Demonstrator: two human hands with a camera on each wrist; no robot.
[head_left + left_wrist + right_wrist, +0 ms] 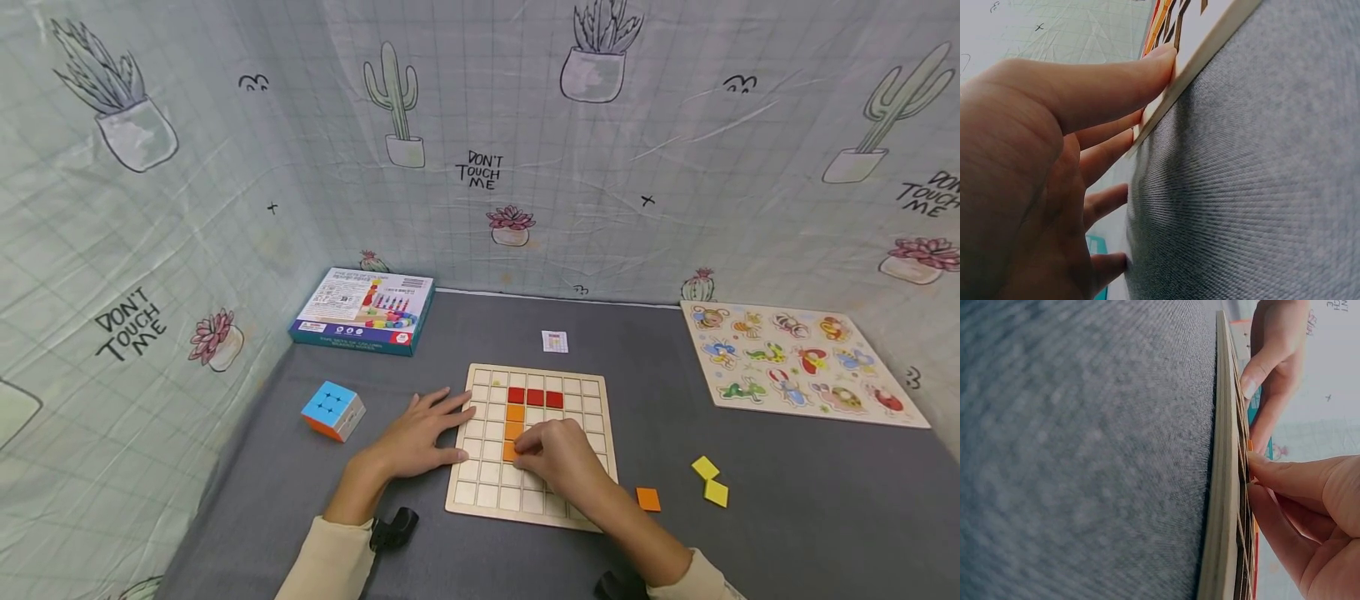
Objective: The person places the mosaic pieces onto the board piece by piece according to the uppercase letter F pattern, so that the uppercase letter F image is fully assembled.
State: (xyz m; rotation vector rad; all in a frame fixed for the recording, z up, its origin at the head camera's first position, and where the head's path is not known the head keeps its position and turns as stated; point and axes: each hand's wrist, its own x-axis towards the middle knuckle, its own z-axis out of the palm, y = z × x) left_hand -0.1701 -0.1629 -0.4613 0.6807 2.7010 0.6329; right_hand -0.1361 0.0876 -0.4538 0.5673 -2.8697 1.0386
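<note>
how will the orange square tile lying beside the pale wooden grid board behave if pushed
The orange square tile looks small and thin, so it's probably light. Lying flat on grey cloth, it should likely slide rather than roll or tip.

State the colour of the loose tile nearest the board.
The tile is orange; head view shows it best.

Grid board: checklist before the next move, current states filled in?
1. Board steadied: ok, left hand rests on its left edge.
2. Right hand free: not ok, it pinches the lowest orange tile on the board.
3. That tile seated flat: cannot tell, fingers cover part.
4. Loose tiles uncovered: ok, one loose orange tile and two yellow tiles.
5. Card legible: not ok, print too small.
</note>
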